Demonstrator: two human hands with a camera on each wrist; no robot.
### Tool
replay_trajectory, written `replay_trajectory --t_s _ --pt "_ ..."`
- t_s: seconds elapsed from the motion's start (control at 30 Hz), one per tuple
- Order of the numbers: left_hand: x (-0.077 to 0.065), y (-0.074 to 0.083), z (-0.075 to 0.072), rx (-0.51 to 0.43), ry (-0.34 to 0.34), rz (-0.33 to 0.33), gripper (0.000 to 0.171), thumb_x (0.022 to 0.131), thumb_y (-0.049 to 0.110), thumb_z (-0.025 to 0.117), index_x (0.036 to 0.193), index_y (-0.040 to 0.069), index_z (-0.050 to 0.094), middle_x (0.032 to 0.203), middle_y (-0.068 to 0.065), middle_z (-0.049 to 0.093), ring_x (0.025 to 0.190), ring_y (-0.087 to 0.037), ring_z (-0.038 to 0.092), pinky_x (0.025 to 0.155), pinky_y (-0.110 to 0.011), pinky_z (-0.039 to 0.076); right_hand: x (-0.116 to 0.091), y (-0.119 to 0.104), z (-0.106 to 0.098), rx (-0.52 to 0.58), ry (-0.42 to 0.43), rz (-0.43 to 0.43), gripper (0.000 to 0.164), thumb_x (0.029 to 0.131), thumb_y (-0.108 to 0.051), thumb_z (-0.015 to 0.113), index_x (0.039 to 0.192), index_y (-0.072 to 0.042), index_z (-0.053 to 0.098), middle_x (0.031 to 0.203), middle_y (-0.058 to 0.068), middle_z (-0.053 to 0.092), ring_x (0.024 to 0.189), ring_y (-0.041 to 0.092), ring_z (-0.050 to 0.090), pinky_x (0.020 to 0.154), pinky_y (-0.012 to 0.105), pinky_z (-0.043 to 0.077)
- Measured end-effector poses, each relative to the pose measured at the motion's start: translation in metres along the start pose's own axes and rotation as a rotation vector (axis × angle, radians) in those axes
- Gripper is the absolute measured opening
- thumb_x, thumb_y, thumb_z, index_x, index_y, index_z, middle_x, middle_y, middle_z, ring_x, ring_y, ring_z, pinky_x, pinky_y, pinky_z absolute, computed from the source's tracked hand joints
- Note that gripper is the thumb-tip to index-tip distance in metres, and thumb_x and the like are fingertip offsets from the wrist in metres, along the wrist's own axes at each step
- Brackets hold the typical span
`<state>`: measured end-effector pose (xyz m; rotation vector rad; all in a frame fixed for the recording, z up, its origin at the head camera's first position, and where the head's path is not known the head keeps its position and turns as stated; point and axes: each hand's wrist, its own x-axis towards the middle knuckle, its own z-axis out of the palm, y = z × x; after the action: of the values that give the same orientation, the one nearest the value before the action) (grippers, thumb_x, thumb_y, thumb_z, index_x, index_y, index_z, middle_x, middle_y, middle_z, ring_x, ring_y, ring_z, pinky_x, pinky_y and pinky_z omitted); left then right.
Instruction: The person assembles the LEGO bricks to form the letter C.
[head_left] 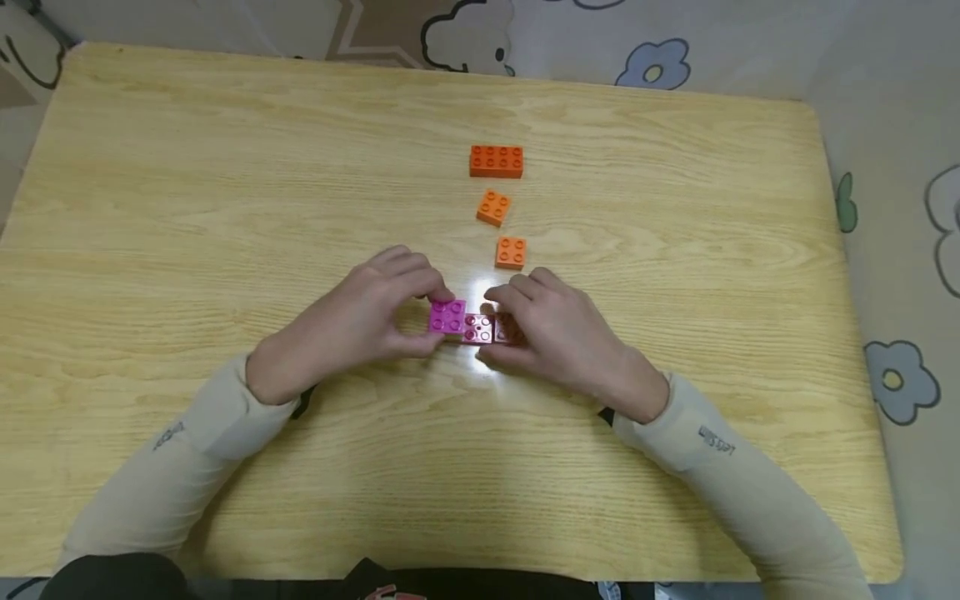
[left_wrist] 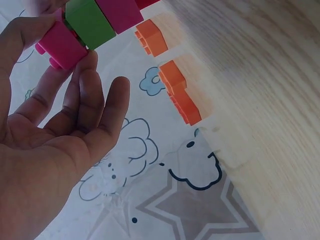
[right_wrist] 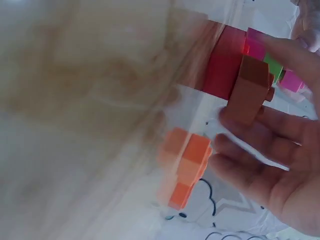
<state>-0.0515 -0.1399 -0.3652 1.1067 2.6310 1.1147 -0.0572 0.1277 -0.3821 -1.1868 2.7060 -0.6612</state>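
Observation:
My left hand [head_left: 363,308] pinches a pink brick [head_left: 447,317] between thumb and fingers. In the left wrist view that pink brick [left_wrist: 62,44] tops a green brick [left_wrist: 91,24], which stands on a magenta brick [left_wrist: 120,14]. My right hand [head_left: 566,329] holds a brown brick [right_wrist: 250,82] by its sides. The brown brick is against the studded side of a red brick [right_wrist: 223,62], beside the magenta brick [right_wrist: 255,42]. From above, the brown brick [head_left: 507,330] is partly hidden by the right fingers, and glare covers the reddish studs between the hands.
Beyond the hands lie two small orange bricks [head_left: 511,252] and, farther back, a longer red-orange brick [head_left: 496,162], roughly in a line. The wooden table [head_left: 225,167] meets a patterned wall covering [head_left: 562,42] at its far edge.

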Motion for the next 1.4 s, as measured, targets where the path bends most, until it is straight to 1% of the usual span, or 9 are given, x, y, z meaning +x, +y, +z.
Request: replay_trajectory --t_s 0.07,0.17,0.37,0.6,0.73,0.9,1.07,1.2,1.4 --pt "0.001 0.0 0.0 -0.005 0.0 0.003 0.027 0.084 0.004 0.091 0.106 0.001 0.074 0.104 -0.008 0.072 0.104 -0.027 0.064 0.095 -0.043 0.055 0.002 -0.003 -0.001 0.058 0.049 -0.022 0.055 0.09 -0.038 0.092 0.125 -0.002 0.071 0.107 0.009 0.073 0.098 0.028 0.064 0.079 0.042 0.057" --pt "0.001 0.001 0.0 -0.012 -0.002 -0.001 0.026 0.085 0.002 0.09 0.105 0.001 0.074 0.104 -0.007 0.072 0.102 -0.026 0.063 0.093 -0.043 0.055 0.007 -0.007 0.0 0.133 0.112 -0.077 0.05 0.092 -0.033 0.09 0.125 -0.003 0.07 0.108 0.009 0.074 0.103 0.028 0.067 0.084 0.045 0.058" --pt "0.001 0.001 0.001 -0.027 -0.004 -0.006 0.025 0.085 -0.001 0.089 0.105 0.001 0.075 0.105 -0.007 0.073 0.101 -0.026 0.063 0.092 -0.043 0.055 0.014 -0.011 0.006 0.164 0.175 -0.14 0.036 0.091 -0.022 0.091 0.115 -0.003 0.072 0.099 0.007 0.073 0.091 0.023 0.066 0.079 0.039 0.057" --pt "0.002 0.002 0.001 -0.024 -0.022 -0.017 0.027 0.084 0.001 0.091 0.106 0.0 0.076 0.105 -0.008 0.073 0.101 -0.026 0.063 0.092 -0.044 0.055 0.013 -0.011 0.01 0.197 0.212 -0.163 0.035 0.091 -0.021 0.091 0.113 -0.002 0.071 0.097 0.007 0.073 0.086 0.022 0.065 0.076 0.038 0.055" --pt "0.003 0.003 -0.001 -0.023 -0.035 -0.036 0.027 0.085 0.002 0.092 0.106 0.0 0.076 0.105 -0.008 0.074 0.102 -0.026 0.063 0.092 -0.043 0.055 0.015 -0.011 0.009 0.194 0.207 -0.173 0.031 0.092 -0.02 0.09 0.109 -0.003 0.072 0.094 0.006 0.073 0.083 0.02 0.062 0.075 0.037 0.053" --pt "0.005 0.003 -0.002 -0.018 -0.045 -0.043 0.027 0.085 0.004 0.094 0.106 0.0 0.077 0.105 -0.008 0.074 0.102 -0.026 0.063 0.092 -0.042 0.055 0.017 -0.01 0.007 0.179 0.188 -0.181 0.026 0.093 -0.019 0.09 0.106 -0.005 0.073 0.093 0.005 0.073 0.082 0.02 0.063 0.077 0.038 0.053" --pt "0.005 0.001 -0.002 0.017 -0.03 -0.043 0.027 0.085 0.008 0.095 0.104 0.002 0.078 0.102 -0.005 0.074 0.099 -0.024 0.064 0.088 -0.043 0.056 0.019 -0.01 0.006 0.163 0.166 -0.183 0.024 0.093 -0.02 0.089 0.105 -0.005 0.075 0.093 0.005 0.074 0.082 0.021 0.064 0.079 0.04 0.055" --pt "0.005 0.0 -0.001 0.06 -0.01 -0.015 0.027 0.083 0.01 0.096 0.102 0.003 0.078 0.099 -0.005 0.074 0.095 -0.024 0.065 0.084 -0.043 0.056 0.021 -0.013 0.004 0.139 0.145 -0.169 0.026 0.093 -0.022 0.089 0.106 -0.004 0.077 0.095 0.005 0.076 0.086 0.021 0.067 0.082 0.041 0.056" --pt "0.006 0.0 -0.001 0.116 -0.019 0.026 0.029 0.08 0.01 0.097 0.099 0.002 0.076 0.096 -0.006 0.073 0.093 -0.025 0.066 0.084 -0.044 0.056 0.021 -0.016 0.003 0.126 0.124 -0.161 0.025 0.093 -0.022 0.089 0.105 -0.003 0.078 0.094 0.005 0.076 0.086 0.022 0.067 0.083 0.041 0.056"
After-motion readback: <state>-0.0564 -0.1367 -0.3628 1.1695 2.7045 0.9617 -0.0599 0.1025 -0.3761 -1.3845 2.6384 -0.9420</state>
